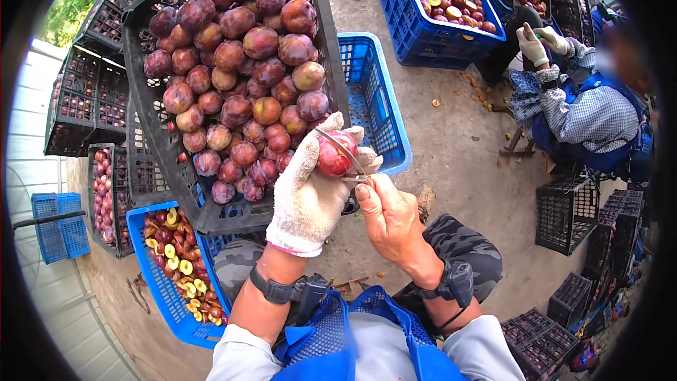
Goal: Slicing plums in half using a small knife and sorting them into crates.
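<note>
My left hand (305, 205), in a white knit glove, is closed around a red-purple plum (331, 158). Across the fruit's right side lies the thin metal blade of a small knife (341, 147). My bare right hand (392, 220) pinches the knife at its lower end, thumb and fingers close to the plum. Just beyond my left hand, a black plastic crate (229, 224) tilts toward me, heaped with whole plums (261, 42). At lower left, a blue crate (156, 295) contains cut plum halves (185, 267) with yellow flesh.
A blue crate (386, 109) stands behind my right hand. Farther back, another blue crate (430, 42) is full of halved plums. At right, a seated co-worker (592, 113) wears gloves. Black crates (568, 212) line the right side; more plum-filled crates (88, 102) are stacked at left.
</note>
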A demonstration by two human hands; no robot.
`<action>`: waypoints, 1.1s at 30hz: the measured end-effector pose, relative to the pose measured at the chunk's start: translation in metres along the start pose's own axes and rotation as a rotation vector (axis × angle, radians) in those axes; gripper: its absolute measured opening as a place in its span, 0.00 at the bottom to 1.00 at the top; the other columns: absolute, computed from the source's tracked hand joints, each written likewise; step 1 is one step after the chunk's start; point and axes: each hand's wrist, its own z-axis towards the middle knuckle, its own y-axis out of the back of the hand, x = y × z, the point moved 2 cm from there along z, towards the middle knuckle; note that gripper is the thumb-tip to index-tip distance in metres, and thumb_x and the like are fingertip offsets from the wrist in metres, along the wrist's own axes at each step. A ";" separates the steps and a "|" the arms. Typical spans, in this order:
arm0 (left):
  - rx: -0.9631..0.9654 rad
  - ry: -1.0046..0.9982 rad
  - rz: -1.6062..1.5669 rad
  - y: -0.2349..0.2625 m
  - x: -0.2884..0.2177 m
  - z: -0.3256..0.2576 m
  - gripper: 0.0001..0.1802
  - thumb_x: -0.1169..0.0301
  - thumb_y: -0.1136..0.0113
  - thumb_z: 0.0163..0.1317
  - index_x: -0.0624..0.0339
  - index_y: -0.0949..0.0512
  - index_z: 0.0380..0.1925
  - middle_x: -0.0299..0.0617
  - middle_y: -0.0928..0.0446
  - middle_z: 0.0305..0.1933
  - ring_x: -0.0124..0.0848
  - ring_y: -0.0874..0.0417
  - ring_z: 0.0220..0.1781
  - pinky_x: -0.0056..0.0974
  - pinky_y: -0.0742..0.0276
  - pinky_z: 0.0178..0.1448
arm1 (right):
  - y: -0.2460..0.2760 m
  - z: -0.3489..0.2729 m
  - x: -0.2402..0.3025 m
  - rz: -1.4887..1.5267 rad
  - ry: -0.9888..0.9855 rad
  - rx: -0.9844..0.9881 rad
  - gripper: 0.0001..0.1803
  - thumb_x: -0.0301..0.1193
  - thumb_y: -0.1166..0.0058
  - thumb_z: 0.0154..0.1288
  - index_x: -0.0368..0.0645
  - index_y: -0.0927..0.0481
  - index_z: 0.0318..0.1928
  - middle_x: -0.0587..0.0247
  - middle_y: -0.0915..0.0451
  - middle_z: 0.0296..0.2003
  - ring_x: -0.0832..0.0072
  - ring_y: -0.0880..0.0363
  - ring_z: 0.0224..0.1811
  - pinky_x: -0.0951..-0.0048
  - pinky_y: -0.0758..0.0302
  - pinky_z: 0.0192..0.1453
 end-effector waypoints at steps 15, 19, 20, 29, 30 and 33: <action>-0.071 -0.071 0.203 0.013 0.004 0.015 0.27 0.61 0.46 0.75 0.67 0.31 0.66 0.54 0.20 0.58 0.45 0.17 0.51 0.49 0.21 0.59 | -0.002 0.007 -0.005 -0.122 0.008 -0.069 0.11 0.37 0.47 0.77 0.42 0.23 0.43 0.48 0.17 0.28 0.45 0.17 0.28 0.53 0.23 0.30; -0.081 -0.140 0.430 -0.009 -0.013 -0.004 0.36 0.63 0.40 0.71 0.68 0.38 0.73 0.54 0.23 0.61 0.40 0.17 0.51 0.46 0.18 0.58 | 0.030 0.017 0.009 0.031 0.037 0.166 0.13 0.36 0.49 0.79 0.39 0.22 0.39 0.47 0.23 0.25 0.50 0.20 0.27 0.57 0.26 0.33; -0.067 -0.171 0.499 -0.018 -0.012 -0.004 0.37 0.64 0.40 0.70 0.66 0.40 0.74 0.52 0.22 0.59 0.38 0.17 0.51 0.43 0.17 0.57 | 0.031 0.017 0.010 0.027 0.018 0.195 0.13 0.36 0.49 0.79 0.39 0.23 0.39 0.46 0.24 0.24 0.49 0.21 0.26 0.57 0.27 0.32; -0.097 -0.114 0.266 -0.001 0.013 -0.007 0.33 0.56 0.44 0.75 0.63 0.36 0.72 0.52 0.24 0.63 0.41 0.18 0.52 0.50 0.24 0.66 | -0.026 -0.008 -0.015 0.306 -0.057 -0.122 0.15 0.39 0.53 0.80 0.38 0.25 0.44 0.42 0.22 0.26 0.41 0.20 0.31 0.47 0.29 0.32; -0.097 -0.110 0.268 -0.001 0.011 -0.006 0.33 0.56 0.44 0.75 0.63 0.36 0.72 0.52 0.24 0.63 0.41 0.18 0.52 0.50 0.24 0.66 | -0.023 -0.007 -0.015 0.307 -0.059 -0.125 0.15 0.39 0.53 0.80 0.38 0.25 0.44 0.42 0.22 0.26 0.41 0.20 0.31 0.47 0.29 0.32; 0.038 -0.107 0.326 -0.004 -0.003 -0.003 0.32 0.58 0.44 0.74 0.65 0.36 0.71 0.54 0.27 0.66 0.41 0.19 0.57 0.48 0.25 0.67 | 0.000 0.007 -0.003 0.224 -0.005 -0.025 0.17 0.40 0.54 0.80 0.37 0.25 0.42 0.41 0.21 0.28 0.41 0.20 0.33 0.47 0.28 0.35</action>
